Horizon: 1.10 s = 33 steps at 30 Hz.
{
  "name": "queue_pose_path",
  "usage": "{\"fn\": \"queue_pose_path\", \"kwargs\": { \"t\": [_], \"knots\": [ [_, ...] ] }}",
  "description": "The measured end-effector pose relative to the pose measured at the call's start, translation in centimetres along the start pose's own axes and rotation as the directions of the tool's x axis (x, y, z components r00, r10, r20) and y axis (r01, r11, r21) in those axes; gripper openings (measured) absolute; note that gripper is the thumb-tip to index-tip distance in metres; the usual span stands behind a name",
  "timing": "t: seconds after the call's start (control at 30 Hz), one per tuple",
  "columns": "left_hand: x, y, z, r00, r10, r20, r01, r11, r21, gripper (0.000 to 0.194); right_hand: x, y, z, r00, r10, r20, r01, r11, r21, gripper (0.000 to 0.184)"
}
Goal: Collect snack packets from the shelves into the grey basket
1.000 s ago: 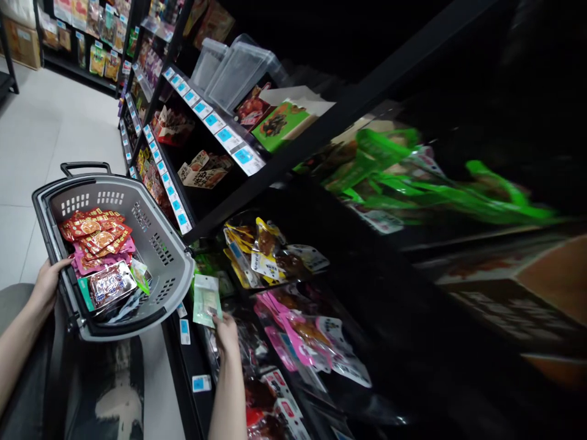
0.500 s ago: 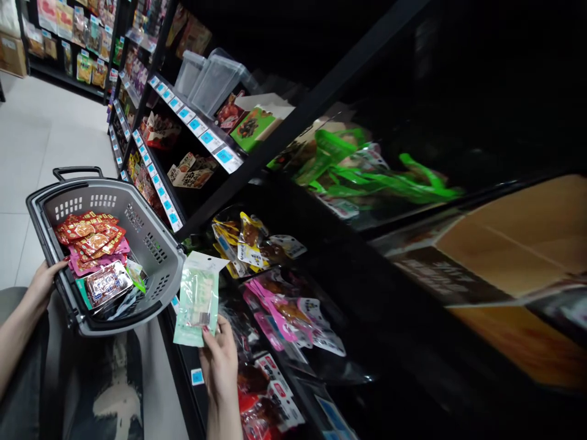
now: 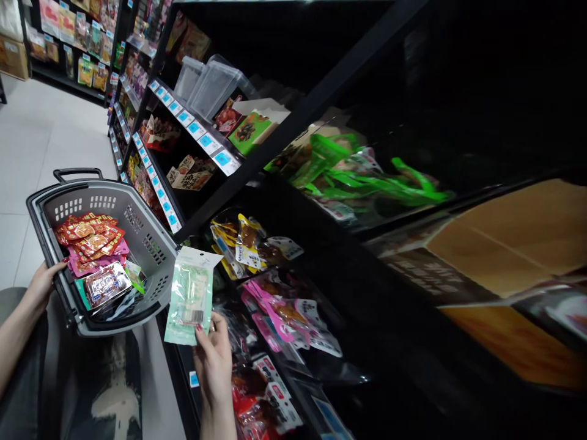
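The shopping basket [image 3: 151,272], grey with a black handle [image 3: 77,172] at its far end, sits tilted in front of the person, its mouth open upward. Inside, red packets [image 3: 94,237] overlap at the far left, pink packets [image 3: 97,266] lie just beneath them, and nearer the person rest a brown pack with a silvery border [image 3: 106,285] and a small green packet [image 3: 136,277].

The left hand [image 3: 40,287] grips the basket's left side; a fingertip shows over the rim, but the other fingers are hidden, so I cannot tell how they are set. The right hand [image 3: 214,354] pinches the pale green packet [image 3: 189,293] by its lower right edge, thumb on the face and fingers behind. That packet hangs just outside the basket's right end — whether they touch, I cannot tell.

On the shelves, 2 clear plastic bins [image 3: 215,90] lean beside a green box [image 3: 250,132] with raised pale flaps.

A dark post [image 3: 298,128] slants across above the packet. Right of the hand, yellow packs [image 3: 250,244], pink packs [image 3: 275,308] and red packs [image 3: 254,397] crowd the low shelf. Open room lies over the basket's mouth and on the pale floor [image 3: 59,140] — beyond and left of it.
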<state>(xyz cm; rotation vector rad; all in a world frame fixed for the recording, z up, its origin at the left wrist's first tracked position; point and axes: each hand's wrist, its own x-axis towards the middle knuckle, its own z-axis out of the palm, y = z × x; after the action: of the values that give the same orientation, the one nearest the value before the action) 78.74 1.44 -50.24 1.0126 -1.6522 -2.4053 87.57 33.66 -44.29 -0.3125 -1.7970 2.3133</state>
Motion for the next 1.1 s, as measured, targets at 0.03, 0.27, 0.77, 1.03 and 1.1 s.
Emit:
{"fn": "queue_pose_path", "kwargs": {
  "t": [0.03,0.27,0.77,1.03,1.1],
  "knots": [
    [0.1,-0.1,0.0,1.0,0.006,-0.002,-0.006,1.0,-0.002,0.021,0.0,0.0,0.0,1.0,0.006,0.004,-0.006,1.0,-0.004,0.03],
    [0.6,-0.5,0.0,0.999,0.029,-0.016,-0.029,1.0,-0.006,0.02,-0.2,-0.1,-0.9,1.0,-0.016,0.008,0.017,0.998,-0.052,0.031],
    [-2.9,0.4,1.1,0.838,0.512,-0.19,-0.396,0.81,0.433,0.081,9.4,-1.1,7.4,0.826,-0.376,0.419,0.525,0.246,-0.815,0.023],
    [-9.5,1.8,7.6,0.801,-0.031,0.598,0.145,0.979,-0.143,0.05,-0.1,0.6,9.1,0.156,-0.488,0.859,0.921,-0.242,-0.305,0.029],
    [-8.5,2.1,8.1,0.846,-0.055,0.531,0.195,0.958,-0.212,0.043,0.9,0.9,9.0,0.158,-0.376,0.913,0.98,-0.053,-0.192,0.025]
  ]
}}
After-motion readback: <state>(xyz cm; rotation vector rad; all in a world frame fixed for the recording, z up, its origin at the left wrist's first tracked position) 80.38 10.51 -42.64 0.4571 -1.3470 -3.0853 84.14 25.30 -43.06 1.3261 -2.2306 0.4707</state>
